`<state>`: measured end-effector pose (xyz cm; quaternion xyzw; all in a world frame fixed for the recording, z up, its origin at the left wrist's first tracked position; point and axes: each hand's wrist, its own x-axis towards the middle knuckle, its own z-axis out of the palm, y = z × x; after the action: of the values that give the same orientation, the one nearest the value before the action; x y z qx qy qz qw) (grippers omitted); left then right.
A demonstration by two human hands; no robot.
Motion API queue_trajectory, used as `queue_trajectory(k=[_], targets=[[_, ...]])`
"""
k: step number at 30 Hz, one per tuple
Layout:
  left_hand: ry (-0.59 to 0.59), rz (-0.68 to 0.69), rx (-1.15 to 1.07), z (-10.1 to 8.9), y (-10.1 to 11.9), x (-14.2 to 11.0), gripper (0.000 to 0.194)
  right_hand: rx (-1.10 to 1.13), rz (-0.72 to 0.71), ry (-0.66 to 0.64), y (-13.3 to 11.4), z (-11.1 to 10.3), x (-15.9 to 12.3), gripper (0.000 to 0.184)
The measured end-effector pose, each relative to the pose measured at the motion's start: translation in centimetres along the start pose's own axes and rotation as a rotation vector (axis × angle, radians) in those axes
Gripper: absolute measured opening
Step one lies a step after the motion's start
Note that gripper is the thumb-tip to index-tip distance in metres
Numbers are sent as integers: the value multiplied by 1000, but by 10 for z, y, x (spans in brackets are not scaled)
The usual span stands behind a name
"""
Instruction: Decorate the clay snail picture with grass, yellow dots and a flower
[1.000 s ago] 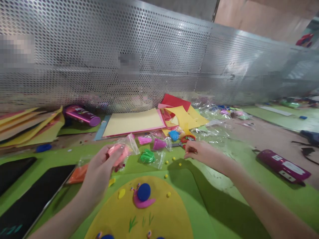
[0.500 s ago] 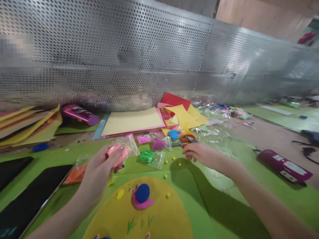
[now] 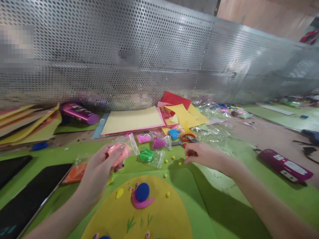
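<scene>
My left hand [image 3: 101,166] is closed around a small clear bag of pink clay [image 3: 119,154], its open plastic end pointing up and right. My right hand [image 3: 199,154] is above the green sheet with fingers curled and tips together; whether anything tiny is in them I cannot make out. Just left of its fingertips lie several little yellow clay balls [image 3: 173,157]. Scissors with red-orange handles [image 3: 187,137] rest behind that hand. Between the hands are bags of green clay [image 3: 146,155] and purple clay [image 3: 159,142]. In front lies a yellow paper shape [image 3: 166,212] bearing a blue and pink clay snail [image 3: 142,192].
Two dark phones [image 3: 37,192] and a bag of orange clay [image 3: 76,173] lie at left. Paper sheets [image 3: 132,121] and a purple can [image 3: 79,114] line the perforated metal panel [image 3: 159,63]. A purple power strip [image 3: 284,165] is at right.
My right hand has shifted slightly right and its fingers have curled in more, with the tips drawn together. My left hand keeps its hold on the bag of pink clay.
</scene>
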<state>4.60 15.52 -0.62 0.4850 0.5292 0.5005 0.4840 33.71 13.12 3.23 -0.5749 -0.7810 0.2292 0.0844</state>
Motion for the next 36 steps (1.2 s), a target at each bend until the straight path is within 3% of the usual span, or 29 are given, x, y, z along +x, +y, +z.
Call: queue_trajectory(k=[3,8,15,21,27,32,36], targets=[[-26,11,-36,0,1,-1,32,2,-2,8,0,0,0,5],[-42,15,-64,1,1,0,30,16,-27,-48,-4,-1,1,25],[-54,10,-73,-1,0,-2,27,-22,-15,-19,-5,-2,-2,4],[-54,15,-78,-2,-2,1,26,10,-26,-86,-8,-3,-1,37],[-58,9,-73,1,-2,1,24,-27,-50,-42,-3,-2,0,14],[-80,11,-67,0,-2,1,25,-83,-150,-33,2,-1,3,18],[-69,6,-65,-2,-4,1,26,-117,-142,-44,4,0,4,14]])
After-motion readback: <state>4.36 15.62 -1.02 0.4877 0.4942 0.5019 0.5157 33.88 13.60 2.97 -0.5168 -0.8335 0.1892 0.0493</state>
